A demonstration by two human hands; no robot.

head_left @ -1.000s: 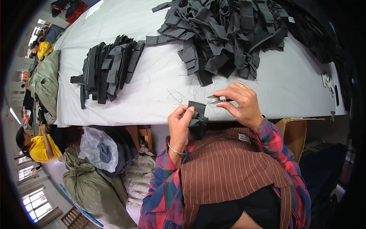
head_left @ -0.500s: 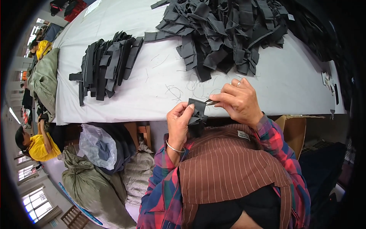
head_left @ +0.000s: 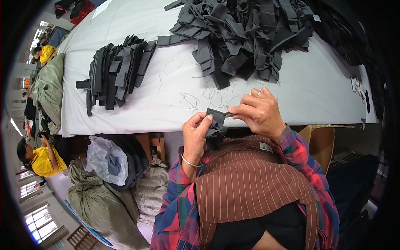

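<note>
Near the table's front edge, my left hand (head_left: pixel 195 135) pinches a folded dark grey fabric strip (head_left: pixel 215 119) between thumb and fingers, its flat end pointing up. My right hand (head_left: pixel 262 114) is closed around small dark thread snips (head_left: pixel 229 114), mostly covered by the fingers. Their tips meet the right edge of the strip near its top; whether a thread lies between them is too small to tell. Beyond my hands, a large loose pile of similar strips (head_left: pixel 243 37) covers the far middle of the table. A neater stack of strips (head_left: pixel 118 68) lies to the left.
Loose thread ends (head_left: pixel 189 100) are scattered over the white table covering (head_left: pixel 166 118). An open cardboard box (head_left: pixel 318 143) stands below the table at right. At left are a clear plastic bag (head_left: pixel 106 160), a greenish sack (head_left: pixel 102 204) and a person in yellow (head_left: pixel 46 160).
My right hand has shifted slightly, and the snips' tips have moved a little lower along the strip's right edge. My left hand and the strip stay nearly in place.
</note>
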